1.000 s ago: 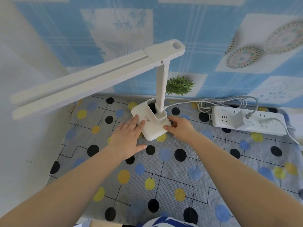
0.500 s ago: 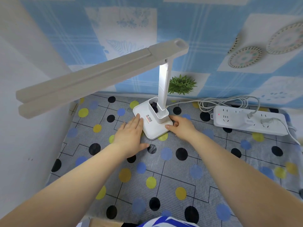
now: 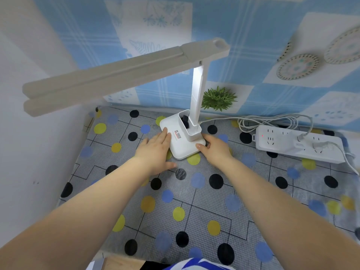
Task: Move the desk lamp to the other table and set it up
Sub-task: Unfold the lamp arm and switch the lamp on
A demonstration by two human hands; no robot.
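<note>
A white desk lamp stands on the dotted tablecloth (image 3: 194, 203), its flat base (image 3: 183, 148) near the back middle. Its long head (image 3: 116, 75) reaches out to the left above the table. A black object (image 3: 185, 121) sits in the cup on the base. My left hand (image 3: 155, 151) lies against the base's left edge with its fingers laid on top. My right hand (image 3: 216, 149) grips the base's right corner, thumb on top. The lamp's cord (image 3: 272, 121) runs right in loops to a white power strip (image 3: 282, 142).
A small green plant (image 3: 218, 98) stands behind the lamp post against the blue patterned wall. A plain white wall (image 3: 29, 152) borders the table's left side. Another white plug and cable (image 3: 323, 146) sit on the strip's right end.
Both hands have stayed at the lamp base. The base sits a little farther back and flatter on the cloth, and the lamp head appears higher in view.
</note>
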